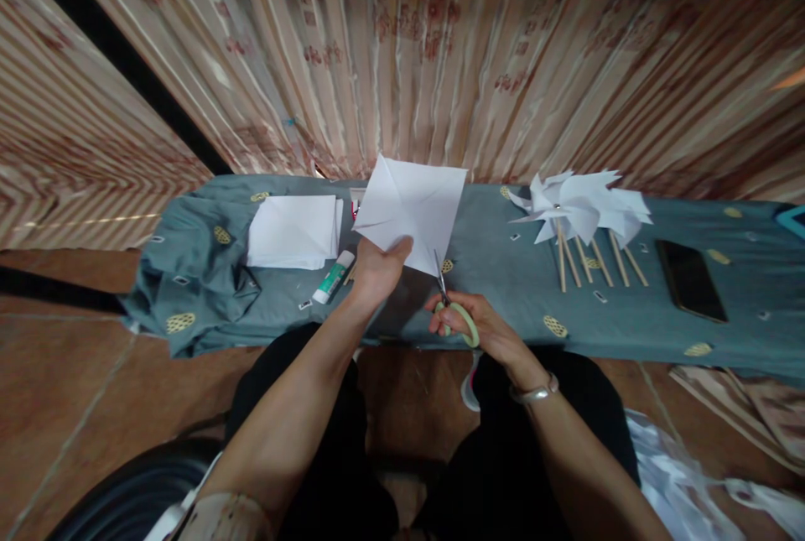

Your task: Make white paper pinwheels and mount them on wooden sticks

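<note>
While left hand (377, 268) holds paper (412, 210), right hand (481, 327) grips scissors (454, 306), no legible writing.

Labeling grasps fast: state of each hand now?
Left hand: closed on the paper square.
Right hand: closed on the scissors, blades at the paper's edge.

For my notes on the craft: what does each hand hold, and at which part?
The left hand holds the white square paper sheet at its lower edge. The right hand holds the green-handled scissors by the handle loops.
</note>
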`<state>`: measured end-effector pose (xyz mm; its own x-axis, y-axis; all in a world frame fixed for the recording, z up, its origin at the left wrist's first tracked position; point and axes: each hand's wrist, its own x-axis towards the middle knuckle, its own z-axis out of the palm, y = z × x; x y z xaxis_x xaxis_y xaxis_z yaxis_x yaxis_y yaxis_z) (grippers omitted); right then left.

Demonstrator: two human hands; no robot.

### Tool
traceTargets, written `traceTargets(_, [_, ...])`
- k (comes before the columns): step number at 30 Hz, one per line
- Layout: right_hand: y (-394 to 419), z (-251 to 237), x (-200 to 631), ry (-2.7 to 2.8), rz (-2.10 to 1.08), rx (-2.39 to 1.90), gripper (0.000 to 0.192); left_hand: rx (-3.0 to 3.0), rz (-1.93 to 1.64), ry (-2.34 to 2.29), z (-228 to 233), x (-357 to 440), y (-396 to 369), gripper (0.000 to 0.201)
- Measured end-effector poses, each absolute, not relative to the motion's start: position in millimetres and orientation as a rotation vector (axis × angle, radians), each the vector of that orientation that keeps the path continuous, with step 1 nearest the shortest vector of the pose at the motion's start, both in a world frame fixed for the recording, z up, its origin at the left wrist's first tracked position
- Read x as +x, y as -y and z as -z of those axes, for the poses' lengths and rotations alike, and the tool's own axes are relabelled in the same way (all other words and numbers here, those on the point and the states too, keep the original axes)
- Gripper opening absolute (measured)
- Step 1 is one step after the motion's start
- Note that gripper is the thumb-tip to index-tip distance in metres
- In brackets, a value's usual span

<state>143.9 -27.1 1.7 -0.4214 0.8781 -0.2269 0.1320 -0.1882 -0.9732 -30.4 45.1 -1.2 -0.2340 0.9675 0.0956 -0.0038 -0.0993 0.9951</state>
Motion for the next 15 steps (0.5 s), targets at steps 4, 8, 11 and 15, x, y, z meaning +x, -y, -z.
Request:
traceTargets(4, [27.1,0.6,144.2,1.455,-1.686,-1.205,0.05,1.192,-1.448,-1.349,2.9,-29.9,-44.5,0.023])
traceTargets(8, [27.4,1.6,144.4,1.426,-1.708,-1.213,0.052,1.196,-1.449,-1.342,2.4,-29.2,-45.0,0.024])
traceTargets(11, [27.1,2.6,144.7,1.413,-1.714,-1.21,0.054,1.243,-1.425,-1.387,1.3,-29.0,-46.4,0.026])
traceTargets(15, [26.6,4.4,144.4,1.422,-1.704,-1.19,0.054,1.291,-1.41,-1.421,1.9,-29.7,-48.5,0.023])
